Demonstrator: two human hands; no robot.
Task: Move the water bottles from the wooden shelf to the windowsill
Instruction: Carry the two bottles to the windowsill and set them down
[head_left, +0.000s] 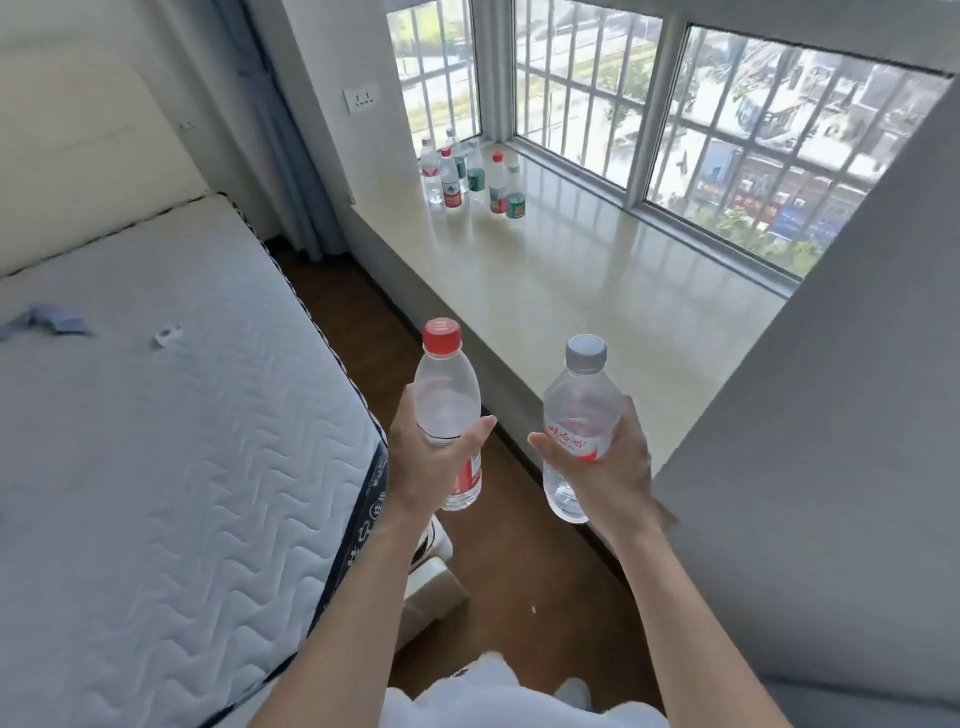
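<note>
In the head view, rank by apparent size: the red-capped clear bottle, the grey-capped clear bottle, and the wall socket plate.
1-2. Red-capped clear plastic bottle and grey-capped clear plastic bottle: alike, unranked.
3. White wall socket plate: smallest, though farther away.

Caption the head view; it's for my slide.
Each hand carries a clear plastic water bottle, red-capped left, grey-capped right, toward the glossy beige windowsill.

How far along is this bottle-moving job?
Partly done, it seems. A cluster of bottles already stands at the far end of the windowsill. In hand: the left hand holds a red-capped bottle and the right hand a grey-capped bottle, both upright, not yet set down on the sill. The wooden shelf is out of view, so I cannot tell how many remain there.
</note>
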